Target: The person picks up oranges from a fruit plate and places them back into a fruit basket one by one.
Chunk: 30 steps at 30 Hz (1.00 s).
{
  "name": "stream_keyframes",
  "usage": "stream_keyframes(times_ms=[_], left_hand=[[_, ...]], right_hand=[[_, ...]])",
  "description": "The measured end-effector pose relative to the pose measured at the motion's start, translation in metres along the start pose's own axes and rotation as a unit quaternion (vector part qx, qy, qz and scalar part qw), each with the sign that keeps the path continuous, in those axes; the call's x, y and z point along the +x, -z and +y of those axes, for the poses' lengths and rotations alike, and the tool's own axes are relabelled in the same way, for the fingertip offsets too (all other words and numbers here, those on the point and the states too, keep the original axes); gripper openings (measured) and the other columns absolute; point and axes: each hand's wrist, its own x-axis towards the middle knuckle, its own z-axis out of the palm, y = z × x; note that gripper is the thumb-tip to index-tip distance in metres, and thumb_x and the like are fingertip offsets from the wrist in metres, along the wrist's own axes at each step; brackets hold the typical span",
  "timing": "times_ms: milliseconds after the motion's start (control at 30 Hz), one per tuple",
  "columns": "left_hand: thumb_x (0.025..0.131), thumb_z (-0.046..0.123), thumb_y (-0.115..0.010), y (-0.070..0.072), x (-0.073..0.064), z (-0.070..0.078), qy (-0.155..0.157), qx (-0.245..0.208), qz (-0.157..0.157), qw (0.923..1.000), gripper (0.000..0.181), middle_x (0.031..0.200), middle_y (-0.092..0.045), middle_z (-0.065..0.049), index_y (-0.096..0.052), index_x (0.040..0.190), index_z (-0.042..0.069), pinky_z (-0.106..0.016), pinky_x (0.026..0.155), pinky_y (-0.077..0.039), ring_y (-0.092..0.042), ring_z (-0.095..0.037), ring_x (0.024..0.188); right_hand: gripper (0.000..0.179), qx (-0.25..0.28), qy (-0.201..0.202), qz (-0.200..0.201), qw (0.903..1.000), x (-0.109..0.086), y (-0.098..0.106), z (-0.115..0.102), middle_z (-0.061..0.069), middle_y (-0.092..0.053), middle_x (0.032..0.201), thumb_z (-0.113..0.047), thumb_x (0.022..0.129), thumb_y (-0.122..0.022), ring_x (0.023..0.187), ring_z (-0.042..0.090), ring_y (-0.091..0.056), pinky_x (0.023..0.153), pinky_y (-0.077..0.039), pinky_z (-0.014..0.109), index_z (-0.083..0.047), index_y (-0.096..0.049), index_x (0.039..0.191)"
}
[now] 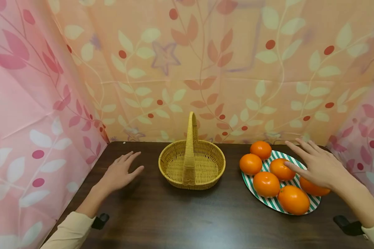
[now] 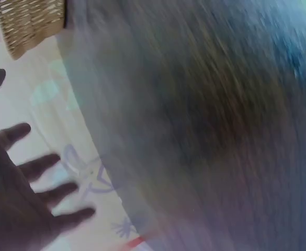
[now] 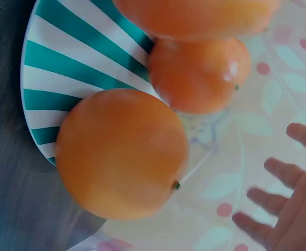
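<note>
A yellow woven basket [image 1: 171, 176] with one tall arched handle stands upright in the middle of the table, nothing inside it. To its right lies a round plate [image 1: 247, 186] with green and white stripes, bearing several oranges [image 1: 266, 184]. My right hand [image 1: 321, 167] hovers over the plate's right side, fingers spread, partly hiding one orange [image 1: 311, 188]. Whether it touches any fruit I cannot tell. In the right wrist view, its fingers [image 3: 283, 172] hold nothing. My left hand [image 1: 118, 174] is left of the basket, apart from it, with fingers extended and nothing held.
Dark wood tabletop [image 1: 162, 218] lies beneath everything. A patterned orange curtain [image 1: 205, 69] closes off the back, and a pink curtain [image 1: 25, 138] hangs along the left side. Black straps [image 1: 349, 226] are on both wrists.
</note>
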Motion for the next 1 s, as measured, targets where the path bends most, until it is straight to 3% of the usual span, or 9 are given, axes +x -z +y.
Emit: stream_keyframes(times_ms=[67,167,267,333,400,500,633,767,1000], left_hand=[[0.102,0.045,-0.061,0.0,0.002,0.0,-0.023,-0.064,0.001,0.9977,0.067,0.15,-0.044,-0.025,-0.042,0.154,0.008,-0.069,0.105,-0.03,-0.04,-0.05,0.136],[0.101,0.036,-0.065,-0.002,0.004,0.002,-0.036,-0.155,-0.01,0.9872,0.062,0.142,-0.052,-0.024,-0.042,0.152,0.009,-0.063,0.101,-0.04,-0.051,-0.045,0.128],[0.102,0.034,-0.066,-0.004,0.005,0.006,-0.032,-0.217,-0.02,0.9754,0.058,0.136,-0.057,-0.023,-0.043,0.151,0.014,-0.061,0.093,-0.048,-0.059,-0.044,0.119],[0.101,0.034,-0.066,-0.006,0.008,0.009,-0.028,-0.245,-0.022,0.9688,0.057,0.133,-0.059,-0.022,-0.044,0.15,0.015,-0.059,0.091,-0.05,-0.061,-0.042,0.116],[0.101,0.032,-0.066,-0.007,0.01,0.012,-0.03,-0.264,-0.023,0.9637,0.056,0.133,-0.059,-0.022,-0.045,0.15,0.015,-0.057,0.09,-0.051,-0.061,-0.041,0.116],[0.101,0.028,-0.067,-0.01,0.014,0.017,-0.036,-0.288,-0.028,0.9565,0.055,0.132,-0.059,-0.024,-0.045,0.15,0.013,-0.056,0.089,-0.052,-0.062,-0.042,0.113],[0.101,0.024,-0.067,-0.014,0.018,0.023,-0.044,-0.31,-0.036,0.949,0.055,0.132,-0.058,-0.028,-0.045,0.15,0.013,-0.054,0.088,-0.053,-0.063,-0.042,0.11],[0.1,0.023,-0.069,-0.018,0.022,0.026,-0.053,-0.328,-0.037,0.9424,0.055,0.133,-0.058,-0.027,-0.046,0.15,0.015,-0.053,0.089,-0.053,-0.063,-0.041,0.11],[0.1,0.018,-0.069,-0.028,0.029,0.029,-0.075,-0.346,-0.047,0.9341,0.056,0.134,-0.056,-0.028,-0.046,0.15,0.006,-0.053,0.088,-0.053,-0.061,-0.044,0.114]], right_hand=[[0.079,0.038,0.001,0.014,0.9992,-0.001,0.004,0.002,0.031,-0.033,0.153,-0.048,0.098,-0.065,0.132,0.06,-0.034,0.092,-0.031,0.079,-0.016,-0.029,0.162],[0.073,0.098,0.002,0.04,0.9943,-0.004,0.009,0.004,0.031,-0.043,0.145,-0.038,0.097,-0.071,0.12,0.057,-0.046,0.086,-0.038,0.077,-0.01,-0.039,0.156],[0.064,0.144,0.008,0.07,0.9871,-0.007,0.01,0.005,0.024,-0.054,0.136,-0.028,0.096,-0.074,0.112,0.042,-0.057,0.094,-0.051,0.045,-0.007,-0.048,0.149],[0.056,0.165,0.018,0.087,0.9823,-0.009,0.01,0.006,0.018,-0.06,0.131,-0.023,0.095,-0.075,0.103,0.025,-0.064,0.087,-0.049,0.02,-0.005,-0.054,0.143],[0.049,0.188,0.016,0.092,0.9776,-0.012,0.009,0.008,0.011,-0.063,0.126,-0.02,0.095,-0.075,0.095,0.009,-0.066,0.077,-0.041,0.005,-0.006,-0.058,0.139],[0.04,0.224,0.005,0.086,0.9707,-0.018,0.008,0.01,-0.005,-0.065,0.118,-0.017,0.096,-0.073,0.088,-0.003,-0.063,0.074,-0.045,0.007,-0.007,-0.062,0.133],[0.033,0.256,-0.005,0.073,0.9639,-0.025,0.008,0.012,-0.02,-0.064,0.113,-0.014,0.097,-0.071,0.089,-0.002,-0.065,0.073,-0.046,0.008,-0.007,-0.064,0.129],[0.031,0.268,-0.001,0.072,0.9608,-0.033,0.006,0.014,-0.018,-0.065,0.114,-0.01,0.097,-0.071,0.091,-0.002,-0.064,0.074,-0.046,0.008,-0.007,-0.065,0.127],[0.034,0.288,0.021,0.063,0.9553,-0.05,-0.003,0.014,-0.02,-0.062,0.12,-0.002,0.095,-0.071,0.093,0.001,-0.066,0.075,-0.048,0.011,-0.008,-0.065,0.128]])
